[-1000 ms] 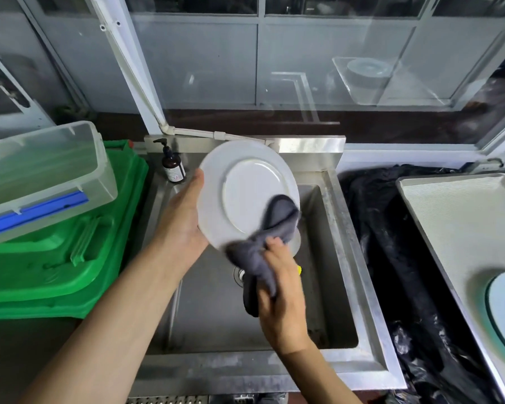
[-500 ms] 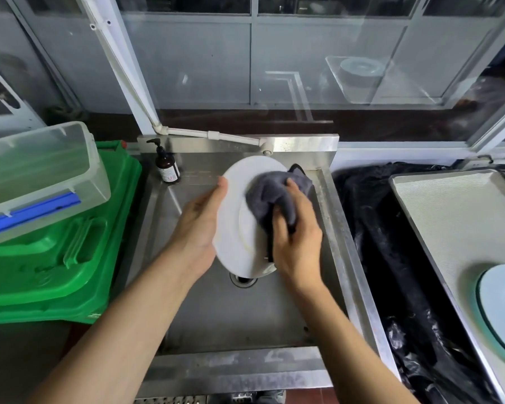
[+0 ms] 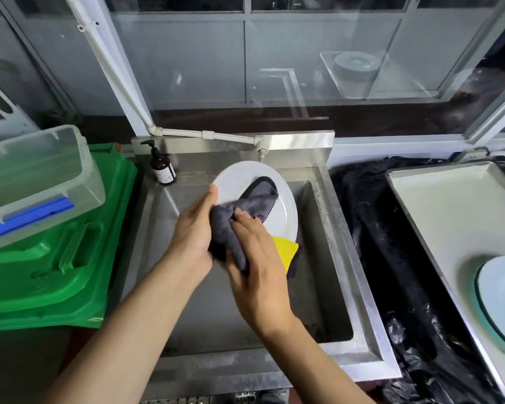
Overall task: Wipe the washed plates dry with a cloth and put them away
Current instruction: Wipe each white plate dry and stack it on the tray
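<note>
Over the steel sink I hold a white plate tilted on edge. My left hand grips its left rim, thumb on the near face. My right hand clutches a grey cloth and presses it against the plate's face. A yellow patch of the cloth hangs below the plate beside my right hand. The plate's lower part is hidden behind cloth and hands.
A brown pump bottle stands at the sink's back left corner. Green crates with a clear lidded box on top sit left. A cream tray at right holds a pale plate; black plastic sheeting lies between.
The plate has turned so its face shows more. My right hand slid the cloth from the plate's upper right down toward its lower left, close to my left hand.
</note>
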A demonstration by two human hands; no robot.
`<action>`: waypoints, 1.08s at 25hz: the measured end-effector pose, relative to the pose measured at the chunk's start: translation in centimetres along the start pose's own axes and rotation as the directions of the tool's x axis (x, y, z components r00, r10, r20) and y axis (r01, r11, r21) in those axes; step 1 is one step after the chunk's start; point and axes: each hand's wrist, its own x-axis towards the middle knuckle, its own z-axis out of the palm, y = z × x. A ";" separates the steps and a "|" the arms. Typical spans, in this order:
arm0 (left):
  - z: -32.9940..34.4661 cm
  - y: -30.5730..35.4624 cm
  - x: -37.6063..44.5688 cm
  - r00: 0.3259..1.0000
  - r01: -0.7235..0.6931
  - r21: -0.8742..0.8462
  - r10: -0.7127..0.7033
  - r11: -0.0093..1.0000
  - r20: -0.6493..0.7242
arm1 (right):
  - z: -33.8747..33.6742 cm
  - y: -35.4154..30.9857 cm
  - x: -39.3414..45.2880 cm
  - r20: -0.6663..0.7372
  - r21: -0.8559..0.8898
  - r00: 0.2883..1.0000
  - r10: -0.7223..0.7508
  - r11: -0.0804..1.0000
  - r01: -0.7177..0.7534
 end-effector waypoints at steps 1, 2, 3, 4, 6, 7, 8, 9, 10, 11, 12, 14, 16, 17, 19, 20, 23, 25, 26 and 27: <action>-0.1 0.0 0.0 1.000 0.022 -0.013 -0.022 1.000 -0.008 | 0.1 0.1 -0.8 0.026 -0.031 0.997 -0.071 0.997 0.072; -0.1 -0.1 0.1 0.999 0.038 -0.019 -0.039 0.999 -0.025 | 0.0 0.5 -1.6 0.055 -0.069 0.990 -0.129 0.989 0.132; -0.1 -0.1 0.1 0.998 0.049 -0.030 -0.050 0.998 -0.042 | -0.4 1.0 -2.4 0.082 -0.102 0.982 -0.172 0.978 0.180; -0.1 -0.2 0.3 0.997 0.052 -0.049 -0.055 0.997 -0.057 | -0.8 1.7 -3.2 0.101 -0.123 0.975 -0.198 0.970 0.209; 0.0 -0.4 0.8 0.997 0.035 -0.082 -0.041 0.996 -0.069 | -1.7 3.1 -4.6 0.092 -0.128 0.980 -0.176 0.974 0.187; 0.0 -0.5 0.8 0.998 0.038 -0.090 -0.043 0.995 -0.055 | -2.1 3.6 -5.2 0.066 -0.117 0.990 -0.128 0.984 0.135; 0.0 -1.0 0.9 0.998 0.061 -0.098 -0.064 0.993 -0.030 | -2.5 4.0 -5.5 0.035 -0.101 0.997 -0.064 0.993 0.067; 0.0 -1.3 0.8 0.996 0.085 -0.098 -0.086 0.992 -0.006 | -2.8 4.3 -5.7 -0.001 -0.083 1.000 0.012 0.997 -0.012; 0.1 -1.7 0.7 0.994 0.105 -0.087 -0.104 0.991 0.016 | -3.1 4.5 -5.8 -0.033 -0.061 0.995 0.093 0.994 -0.095; 0.2 -1.9 0.5 0.994 0.107 -0.063 -0.106 0.992 0.030 | -3.4 4.5 -5.8 -0.057 -0.039 0.983 0.176 0.983 -0.179; 0.2 -2.1 0.5 0.995 0.093 -0.037 -0.092 0.995 0.044 | -3.6 4.5 -5.6 -0.076 -0.013 0.962 0.262 0.965 -0.264; 0.6 -2.8 0.3 0.996 0.075 -0.014 -0.075 0.997 0.046 | -4.3 4.7 -5.2 -0.125 0.036 0.893 0.432 0.901 -0.431; 1.2 -3.7 0.0 0.997 0.078 -0.006 -0.078 0.997 0.027 | -5.3 5.6 -4.8 -0.191 0.067 0.823 0.535 0.844 -0.533; 1.4 -4.2 -0.3 0.996 0.083 0.016 -0.083 0.996 0.012 | -6.0 6.1 -4.6 -0.215 0.077 0.791 0.572 0.818 -0.570; 2.0 -5.3 -0.9 0.996 0.086 0.077 -0.085 0.993 -0.011 | -8.1 7.5 -4.5 -0.249 0.082 0.713 0.655 0.748 -0.658; 2.1 -5.8 -1.1 0.997 0.076 0.105 -0.074 0.991 -0.026 | -9.3 8.3 -4.5 -0.270 0.054 0.672 0.690 0.707 -0.705; 2.4 -7.0 -1.2 0.995 0.085 0.164 -0.092 0.983 0.034 | -13.3 11.4 -5.7 -0.388 -0.152 0.567 0.726 0.556 -0.817; 2.7 -7.7 -1.1 0.993 0.083 0.193 -0.098 0.978 0.071 | -14.9 13.5 -6.7 -0.460 -0.288 0.564 0.686 0.486 -0.825; 2.9 -8.1 -1.0 0.994 0.078 0.205 -0.093 0.976 0.063 | -15.3 14.5 -7.3 -0.466 -0.347 0.574 0.673 0.458 -0.818; 3.2 -8.5 -1.1 0.996 0.073 0.212 -0.083 0.974 0.040 | -15.4 15.4 -7.8 -0.439 -0.405 0.577 0.688 0.422 -0.811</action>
